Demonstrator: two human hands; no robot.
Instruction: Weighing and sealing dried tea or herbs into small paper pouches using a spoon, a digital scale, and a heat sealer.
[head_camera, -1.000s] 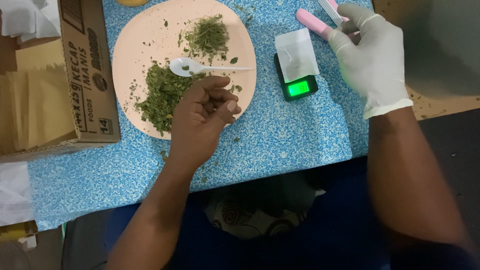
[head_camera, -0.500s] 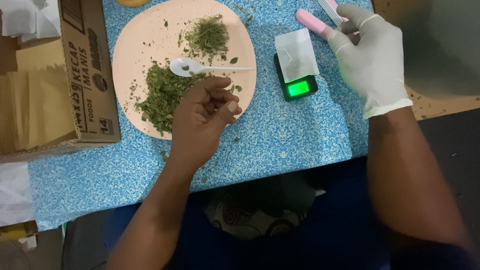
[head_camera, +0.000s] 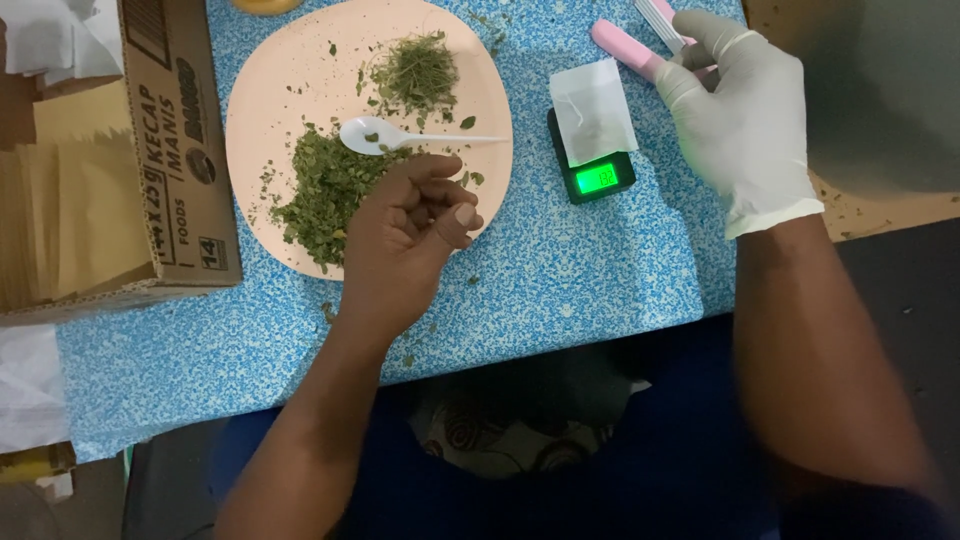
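Bare, the left hand (head_camera: 405, 235) curls loosely, fingertips pinched, over the round peach plate (head_camera: 285, 75) of dried green leaves (head_camera: 325, 190). White-gloved, the right hand (head_camera: 740, 125) grips a smooth pink tool (head_camera: 622, 47) above the speckled blue surface (head_camera: 560, 270).

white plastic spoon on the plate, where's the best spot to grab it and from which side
Probably the thin handle of the white spoon. It lies flat on the pink plate, bowl toward the left among the dried green leaves, handle running right over barer plate. Come from above at the handle's right end, pinching across its narrow width. The bare left hand is curled just below it; the gloved right hand is at a pink tool.
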